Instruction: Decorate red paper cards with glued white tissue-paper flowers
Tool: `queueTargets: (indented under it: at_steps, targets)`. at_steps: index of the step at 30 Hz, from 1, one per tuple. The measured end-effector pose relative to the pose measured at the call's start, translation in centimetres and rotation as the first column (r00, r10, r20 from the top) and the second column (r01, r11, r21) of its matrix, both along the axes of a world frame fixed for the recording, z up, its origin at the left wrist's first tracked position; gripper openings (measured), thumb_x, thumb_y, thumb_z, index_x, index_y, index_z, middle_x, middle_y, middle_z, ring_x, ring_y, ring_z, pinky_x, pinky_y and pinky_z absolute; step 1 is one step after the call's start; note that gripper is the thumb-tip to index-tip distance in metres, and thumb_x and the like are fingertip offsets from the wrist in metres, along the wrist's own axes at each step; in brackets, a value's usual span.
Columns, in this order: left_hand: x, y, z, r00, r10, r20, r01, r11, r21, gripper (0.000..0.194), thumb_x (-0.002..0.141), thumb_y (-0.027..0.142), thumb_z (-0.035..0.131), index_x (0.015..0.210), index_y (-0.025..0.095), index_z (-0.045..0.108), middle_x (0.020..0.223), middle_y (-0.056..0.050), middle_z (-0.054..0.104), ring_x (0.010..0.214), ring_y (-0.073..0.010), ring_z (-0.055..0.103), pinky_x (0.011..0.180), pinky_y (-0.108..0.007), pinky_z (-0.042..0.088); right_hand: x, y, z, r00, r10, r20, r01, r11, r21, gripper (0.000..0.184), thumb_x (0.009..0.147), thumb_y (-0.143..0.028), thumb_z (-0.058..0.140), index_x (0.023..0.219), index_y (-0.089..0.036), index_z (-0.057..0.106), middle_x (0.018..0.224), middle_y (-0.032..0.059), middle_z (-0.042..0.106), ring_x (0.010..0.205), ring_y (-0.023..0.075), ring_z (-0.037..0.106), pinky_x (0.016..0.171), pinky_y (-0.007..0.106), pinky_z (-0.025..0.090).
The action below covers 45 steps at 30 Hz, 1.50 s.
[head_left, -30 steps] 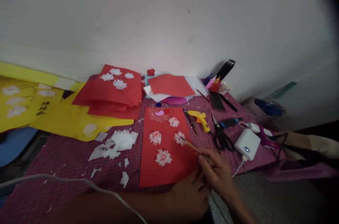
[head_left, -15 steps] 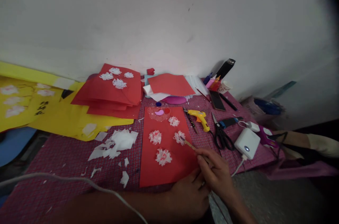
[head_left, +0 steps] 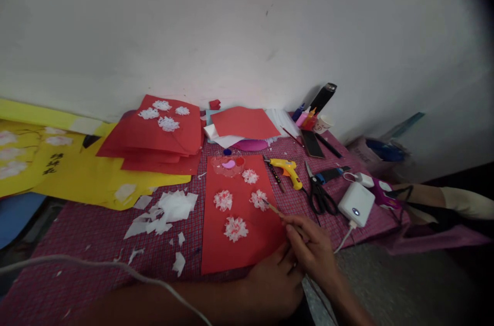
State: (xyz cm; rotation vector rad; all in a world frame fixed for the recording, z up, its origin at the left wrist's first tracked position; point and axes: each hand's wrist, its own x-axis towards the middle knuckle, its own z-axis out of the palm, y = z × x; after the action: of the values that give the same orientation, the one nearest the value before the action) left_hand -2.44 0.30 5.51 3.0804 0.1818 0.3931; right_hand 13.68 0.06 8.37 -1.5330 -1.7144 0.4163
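Red paper sheet (head_left: 242, 207): it lies flat on the cloth-covered desk (head_left: 96, 231), directly in front of the person, and carries four ruffled white paper flowers (head_left: 235, 229) flecked with pinkish red. The right hand (head_left: 313, 248) pinches a slim paintbrush (head_left: 275, 210) between thumb and fingers, the tip at the right-hand flower. The left hand (head_left: 275, 285) sits below and against the right one at the sheet's lower right corner, fingers curled; whether it grips anything cannot be told.

A clear paint palette (head_left: 221, 168) overlaps the sheet's top edge, with blue, lilac and red paint in it. Scraps of white tissue paper (head_left: 175, 206) lie to the left.

Black Chinese characters (head_left: 53, 163) run down a yellow sheet (head_left: 88, 177) at far left, too blurred to read surely. The white power bank (head_left: 357, 202) shows a small lit display, its figures too small to make out. A yellow glue gun (head_left: 286, 165) and black-handled scissors (head_left: 318, 195) lie right of the red sheet; no lettering on them is legible.
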Motion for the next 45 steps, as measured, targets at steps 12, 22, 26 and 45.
queueTargets:
  at_steps: [12, 22, 26, 45]
  targets:
    - [0.1, -0.2, -0.5, 1.0, 0.008, 0.016, -0.008, 1.0, -0.015, 0.035, 0.093, 0.033, 0.053, 0.115, 0.014, 0.072, 0.134, -0.017, 0.059, 0.129, -0.0343, 0.049, 0.113, -0.057, 0.026, -0.1, 0.4, -0.3, 0.999, -0.026, -0.042, 0.026, 1.0, -0.018, 0.018, 0.093, -0.024, 0.055, 0.104, -0.024, 0.07, 0.095, 0.0036, 0.074, 0.085, 0.0197, 0.071, 0.076, 0.029, 0.055]
    - [0.2, -0.2, -0.3, 1.0, -0.002, 0.0, 0.002, 1.0, -0.025, 0.036, 0.092, 0.032, 0.053, 0.116, 0.013, 0.071, 0.136, -0.017, 0.058, 0.132, -0.0346, 0.047, 0.114, -0.057, 0.027, -0.4, -0.7, 0.1, 0.999, -0.012, -0.03, 0.012, 1.0, -0.005, 0.016, 0.093, -0.024, 0.056, 0.102, -0.024, 0.069, 0.093, 0.005, 0.074, 0.085, 0.021, 0.071, 0.075, 0.03, 0.056]
    - [0.3, -0.2, -0.2, 1.0, 0.012, -0.002, -0.012, 1.0, -0.018, 0.039, 0.092, 0.033, 0.054, 0.121, 0.013, 0.069, 0.136, -0.017, 0.059, 0.135, -0.0351, 0.044, 0.114, -0.056, 0.029, -0.6, -0.9, 0.2, 0.999, -0.002, -0.037, 0.002, 1.0, 0.006, 0.016, 0.094, -0.024, 0.055, 0.102, -0.025, 0.069, 0.092, 0.0044, 0.074, 0.084, 0.0206, 0.071, 0.074, 0.031, 0.056]
    - [1.2, -1.1, -3.0, 0.997, 0.059, 0.053, -0.06, 0.998, 0.017, 0.042, 0.093, 0.026, 0.052, 0.131, 0.014, 0.06, 0.139, -0.014, 0.057, 0.132, -0.0342, 0.046, 0.111, -0.056, 0.032, -1.6, -1.1, -0.1, 0.999, 0.037, -0.032, -0.037, 0.999, 0.01, 0.017, 0.093, -0.02, 0.054, 0.102, -0.025, 0.068, 0.089, 0.0038, 0.072, 0.081, 0.0198, 0.07, 0.072, 0.029, 0.055]
